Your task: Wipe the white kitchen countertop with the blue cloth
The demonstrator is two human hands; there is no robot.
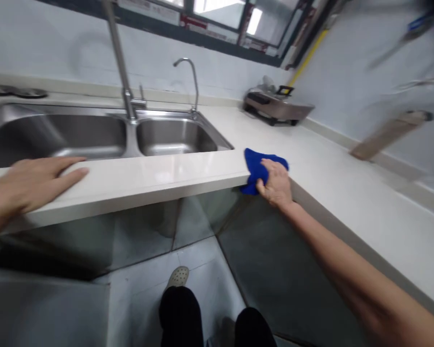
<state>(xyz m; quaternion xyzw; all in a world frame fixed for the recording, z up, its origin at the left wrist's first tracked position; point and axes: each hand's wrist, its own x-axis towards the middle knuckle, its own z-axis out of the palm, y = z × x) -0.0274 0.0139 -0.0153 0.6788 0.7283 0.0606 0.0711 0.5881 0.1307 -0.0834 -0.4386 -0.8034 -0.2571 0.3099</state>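
Note:
A blue cloth (257, 164) lies over the inner corner of the white countertop (159, 173), part of it folded down over the front edge. My right hand (276, 183) grips the cloth at that corner, thumb on the edge side and fingers curled over the top. On the left, my left hand (39, 185) rests on the counter's front edge before the large sink basin, its fingers spread and holding nothing.
Behind the front strip sits a steel double sink (132, 140) with a tall faucet (128, 99) and a thin curved tap (195, 86). A portable stove (275, 103) stands in the back corner. A brownish board (390, 135) is by the right wall.

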